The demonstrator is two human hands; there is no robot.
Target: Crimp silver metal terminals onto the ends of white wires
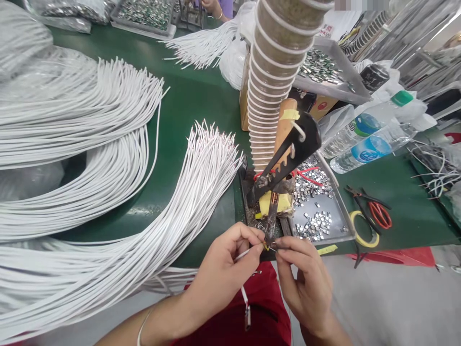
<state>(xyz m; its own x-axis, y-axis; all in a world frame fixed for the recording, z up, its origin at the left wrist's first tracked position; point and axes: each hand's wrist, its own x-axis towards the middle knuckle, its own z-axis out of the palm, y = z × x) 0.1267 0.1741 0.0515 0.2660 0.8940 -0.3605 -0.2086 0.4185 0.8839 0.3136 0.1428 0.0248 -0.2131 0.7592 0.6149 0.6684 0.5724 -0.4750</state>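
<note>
My left hand (234,262) pinches a white cable (244,294) close to the tip of a soldering iron (272,216). From the cable's lower end hangs a small metal connector (247,318). On the other side of the tip, my right hand (304,274) has its thumb and finger closed together; a thin strand shows at them, but what they hold is too small to name. The iron is mounted in a black metal stand (288,163). Left of the stand, a thick bundle of white cables (201,178) fans out with stripped ends up.
A tray of small metal connectors (344,211) sits right of the stand. Behind rises a ribbed hose (270,77). Water bottles (370,149), pliers (378,211) and yellow tape (374,240) lie right. More cables (90,105) cover the left. Another person's hand (212,6) shows at the top.
</note>
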